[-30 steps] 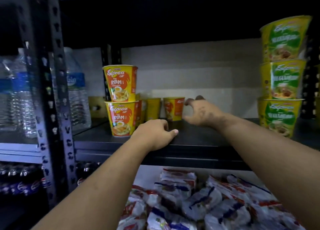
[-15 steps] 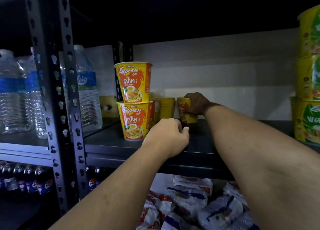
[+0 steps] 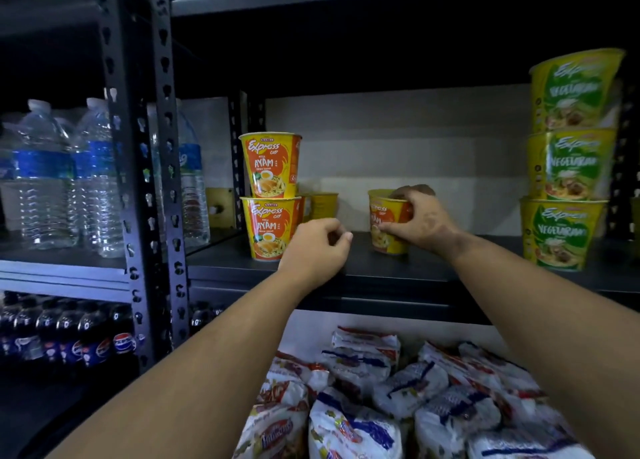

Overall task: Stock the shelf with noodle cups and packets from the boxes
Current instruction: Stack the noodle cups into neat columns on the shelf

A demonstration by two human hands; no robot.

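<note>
I see my right hand (image 3: 420, 225) reaching onto the shelf (image 3: 398, 271), its grip curled round an orange noodle cup (image 3: 386, 226) standing upright on the shelf, right of the two stacked Ayam cups (image 3: 272, 195). My left hand (image 3: 317, 251) rests at the shelf's front edge just right of that stack, fingers curled, holding nothing I can make out. Both forearms stretch forward. Green vegetarian cups (image 3: 568, 161) stack far right of the Ayam stack; noodle packets (image 3: 381, 399) lie below the shelf.

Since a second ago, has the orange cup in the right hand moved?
Yes. The right hand has pulled the orange cup forward and rightward, away from the stacked Ayam cups.
</note>
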